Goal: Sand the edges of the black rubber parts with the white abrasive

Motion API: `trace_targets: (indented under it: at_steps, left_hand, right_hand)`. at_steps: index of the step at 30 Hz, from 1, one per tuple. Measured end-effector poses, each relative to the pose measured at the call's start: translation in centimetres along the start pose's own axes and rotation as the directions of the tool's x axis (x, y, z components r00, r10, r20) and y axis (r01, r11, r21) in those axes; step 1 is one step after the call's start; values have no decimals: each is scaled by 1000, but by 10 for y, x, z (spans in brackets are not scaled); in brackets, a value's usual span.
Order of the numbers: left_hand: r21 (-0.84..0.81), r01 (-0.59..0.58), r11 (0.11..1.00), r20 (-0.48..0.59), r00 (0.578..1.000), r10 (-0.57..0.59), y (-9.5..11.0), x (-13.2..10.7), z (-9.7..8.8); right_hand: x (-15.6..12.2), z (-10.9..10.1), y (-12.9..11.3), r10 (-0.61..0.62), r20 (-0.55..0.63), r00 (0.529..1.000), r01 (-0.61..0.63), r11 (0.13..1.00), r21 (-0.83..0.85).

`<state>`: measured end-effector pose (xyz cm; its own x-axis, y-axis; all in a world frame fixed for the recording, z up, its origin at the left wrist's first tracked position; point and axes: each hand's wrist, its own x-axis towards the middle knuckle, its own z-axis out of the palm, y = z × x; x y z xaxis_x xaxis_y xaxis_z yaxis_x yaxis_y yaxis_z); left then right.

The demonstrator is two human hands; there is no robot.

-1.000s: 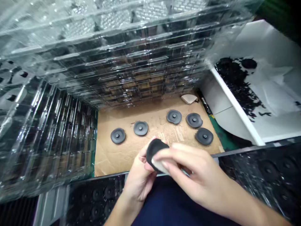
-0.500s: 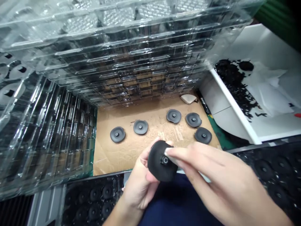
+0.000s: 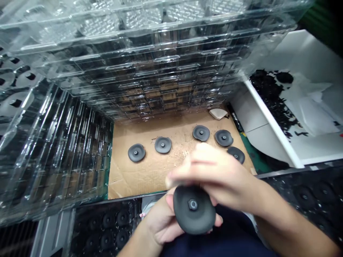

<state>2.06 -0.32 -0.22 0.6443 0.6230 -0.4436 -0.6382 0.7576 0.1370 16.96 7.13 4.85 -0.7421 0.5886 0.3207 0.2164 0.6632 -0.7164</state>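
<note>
The left hand (image 3: 160, 225) cradles a black round rubber disc (image 3: 194, 210) from beneath, palm up and fingers curled against its rim, so that the face with the small raised hub is turned up towards the camera and can be seen whole. The right hand (image 3: 214, 175) hovers at the disc's twelve o'clock, blurred, with its fingers bent over the top edge; I cannot tell whether it grips the disc or only brushes it. Beyond the hands, a brown cardboard sheet (image 3: 150, 175) covers the desk and carries five matching dark discs (image 3: 163, 145), laid flat, hub up and apart from one another, probably so each can be taken singly. Stacks of clear plastic blister trays (image 3: 134, 53) wall the sheet in from nine to twelve o'clock. At two o'clock stands a white open box (image 3: 270, 123) holding black scraps. Black trays of discs (image 3: 112, 225) lie at seven o'clock.
</note>
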Motion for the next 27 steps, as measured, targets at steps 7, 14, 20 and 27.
trace_targets:
  at_steps: [7, 14, 20, 27]
  left_hand:
    - [-131, -4, 991, 120, 993, 19, 7, -3, -4]
    - [-134, -80, 988, 11, 997, 82, 10, -6, -9]
    - [-144, -145, 979, -29, 989, 142, 8, -12, -10]
    - [-105, -212, 972, -71, 976, 206, 8, -18, -9]
  right_hand:
    - [-41, 58, 55, 501, -95, 860, -503, 864, 8]
    - [-81, 119, 67, 536, -250, 806, -579, 802, -147]
    - [-78, 116, 78, 495, -287, 820, -554, 812, -184]
    - [-62, 94, 100, 461, -369, 807, -517, 854, -62]
